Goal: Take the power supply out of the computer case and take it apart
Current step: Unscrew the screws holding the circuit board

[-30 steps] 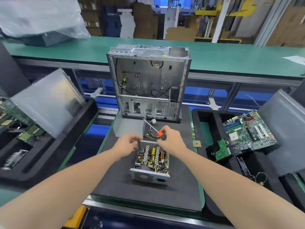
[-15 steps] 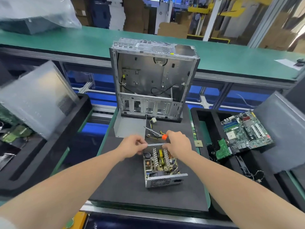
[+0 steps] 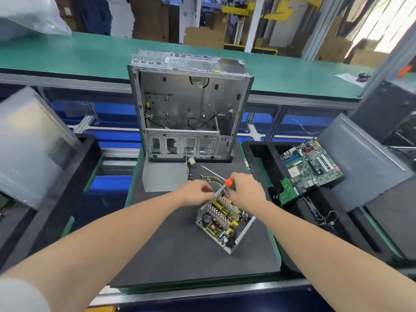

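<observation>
Power supply (image 3: 225,221) lower centre on dark mat (image 3: 180,255), skewed, lid off, circuit board (image 3: 213,224) inside housing. Left hand (image 3: 195,194) grip pinches its far edge; right hand (image 3: 245,192) grip closed round screwdriver (image 3: 228,182). Computer case (image 3: 191,102) behind, open, few cables (image 3: 198,122) inside. Black tray (image 3: 261,154) at right holds motherboard (image 3: 313,165).

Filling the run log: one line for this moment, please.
PSU: out of case, open, tilted on mat | left hand: pinches PSU edge | right hand: holds screwdriver
</observation>
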Tool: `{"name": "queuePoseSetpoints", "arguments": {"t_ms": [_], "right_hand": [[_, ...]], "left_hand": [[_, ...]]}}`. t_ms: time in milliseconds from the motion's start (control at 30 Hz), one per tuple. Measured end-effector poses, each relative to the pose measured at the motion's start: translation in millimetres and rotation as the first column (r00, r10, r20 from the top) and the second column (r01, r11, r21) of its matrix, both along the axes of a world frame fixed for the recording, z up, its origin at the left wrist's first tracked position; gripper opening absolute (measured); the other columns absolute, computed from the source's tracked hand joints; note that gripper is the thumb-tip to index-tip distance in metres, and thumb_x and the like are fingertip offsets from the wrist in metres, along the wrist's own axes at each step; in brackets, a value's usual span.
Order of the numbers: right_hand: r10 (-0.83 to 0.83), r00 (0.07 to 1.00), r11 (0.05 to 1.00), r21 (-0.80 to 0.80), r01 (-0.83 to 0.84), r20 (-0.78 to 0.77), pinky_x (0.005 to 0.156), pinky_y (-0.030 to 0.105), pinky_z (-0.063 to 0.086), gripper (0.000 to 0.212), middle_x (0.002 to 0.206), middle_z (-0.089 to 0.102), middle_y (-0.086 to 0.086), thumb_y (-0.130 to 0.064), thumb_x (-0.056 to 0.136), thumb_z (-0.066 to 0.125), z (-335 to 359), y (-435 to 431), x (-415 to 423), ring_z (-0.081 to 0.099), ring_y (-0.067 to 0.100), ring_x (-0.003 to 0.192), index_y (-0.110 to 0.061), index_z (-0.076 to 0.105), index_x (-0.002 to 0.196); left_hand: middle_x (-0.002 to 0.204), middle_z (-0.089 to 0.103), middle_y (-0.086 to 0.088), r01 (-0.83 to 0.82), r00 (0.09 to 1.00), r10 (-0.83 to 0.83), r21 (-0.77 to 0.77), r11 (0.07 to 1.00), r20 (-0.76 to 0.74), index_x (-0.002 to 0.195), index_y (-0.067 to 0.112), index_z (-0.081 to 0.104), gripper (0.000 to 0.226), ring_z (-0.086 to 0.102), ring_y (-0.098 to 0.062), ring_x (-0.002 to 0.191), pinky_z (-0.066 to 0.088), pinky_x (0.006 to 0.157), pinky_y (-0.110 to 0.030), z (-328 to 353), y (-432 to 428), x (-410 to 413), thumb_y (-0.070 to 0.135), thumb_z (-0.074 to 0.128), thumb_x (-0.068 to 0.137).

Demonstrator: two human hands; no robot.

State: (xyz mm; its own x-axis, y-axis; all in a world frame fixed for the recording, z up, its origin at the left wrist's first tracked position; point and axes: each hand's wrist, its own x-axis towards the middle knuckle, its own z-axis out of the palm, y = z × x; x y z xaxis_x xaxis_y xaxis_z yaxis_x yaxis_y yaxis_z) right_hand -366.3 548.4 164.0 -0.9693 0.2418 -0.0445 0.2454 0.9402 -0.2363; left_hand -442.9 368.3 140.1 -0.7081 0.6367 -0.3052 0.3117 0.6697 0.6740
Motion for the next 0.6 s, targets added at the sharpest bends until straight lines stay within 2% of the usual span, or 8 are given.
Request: {"name": "queuePoseSetpoints", "arguments": {"t_ms": [67,167,233,300,400,533,600], "right_hand": [[-0.123,0.990,0.992,0.048,0.120,0.063,0.070,0.035,0.043,0.016,0.102,0.057,0.006,-0.025,0.094,0.062,1,6,11,0.060,0.032,0.091,-0.018,0.050,0.103],[-0.244,0.949,0.968,0.110,0.226,0.197,0.075,0.034,0.046,0.029,0.107,0.064,0.008,-0.031,0.091,0.064,-4,17,29,0.067,0.034,0.101,-0.011,0.058,0.111],[-0.263,0.933,0.961,0.150,0.231,0.246,0.071,0.033,0.048,0.029,0.099,0.065,0.006,-0.036,0.090,0.067,-9,22,38,0.068,0.033,0.093,-0.012,0.064,0.105],[-0.269,0.931,0.956,0.185,0.228,0.247,0.071,0.034,0.048,0.031,0.098,0.064,0.007,-0.039,0.090,0.068,-13,24,42,0.068,0.034,0.095,-0.012,0.066,0.105],[-0.253,0.929,0.962,0.174,0.212,0.271,0.077,0.037,0.051,0.028,0.107,0.066,0.009,-0.036,0.091,0.067,-17,22,38,0.068,0.037,0.103,-0.013,0.066,0.108],[-0.253,0.939,0.967,0.077,0.242,0.234,0.071,0.036,0.049,0.013,0.090,0.056,0.005,-0.024,0.093,0.068,-20,23,29,0.067,0.036,0.094,-0.016,0.058,0.096],[-0.267,0.945,0.964,0.032,0.266,0.191,0.072,0.036,0.048,0.022,0.087,0.056,0.003,-0.021,0.093,0.069,-22,23,26,0.067,0.036,0.094,-0.016,0.048,0.090]], "left_hand": [[0.108,0.076,-0.006,0.035,0.997,-0.040,-0.076,0.996,-0.065,0.116,0.018,0.074,0.037,0.068,-0.025,0.099,0.050,0.087,-0.032,7,26,-2,0.045,0.056,0.100],[0.098,0.074,-0.012,0.028,0.996,-0.039,-0.126,0.992,-0.085,0.098,0.007,0.072,0.034,0.066,-0.031,0.093,0.049,0.080,-0.036,8,50,-2,0.037,0.057,0.100],[0.108,0.073,-0.015,0.014,0.988,-0.041,-0.178,0.984,-0.152,0.110,0.009,0.072,0.025,0.067,-0.034,0.100,0.053,0.084,-0.039,5,54,-2,0.028,0.058,0.101],[0.118,0.072,-0.016,0.018,0.974,-0.067,-0.221,0.975,-0.216,0.122,0.010,0.068,0.026,0.066,-0.036,0.107,0.053,0.087,-0.041,3,54,-2,0.023,0.057,0.103],[0.122,0.069,-0.017,0.018,0.962,-0.084,-0.249,0.968,-0.259,0.125,0.008,0.064,0.026,0.065,-0.037,0.110,0.051,0.084,-0.040,2,52,0,0.022,0.055,0.105],[0.112,0.070,-0.017,-0.037,0.974,-0.020,-0.243,0.969,-0.226,0.114,0.004,0.066,0.021,0.068,-0.033,0.099,0.048,0.070,-0.035,-1,48,1,0.018,0.056,0.103],[0.106,0.070,-0.016,-0.094,0.981,0.055,-0.212,0.973,-0.186,0.108,0.003,0.068,0.021,0.069,-0.033,0.096,0.053,0.074,-0.038,-2,44,2,0.021,0.057,0.103]]}}
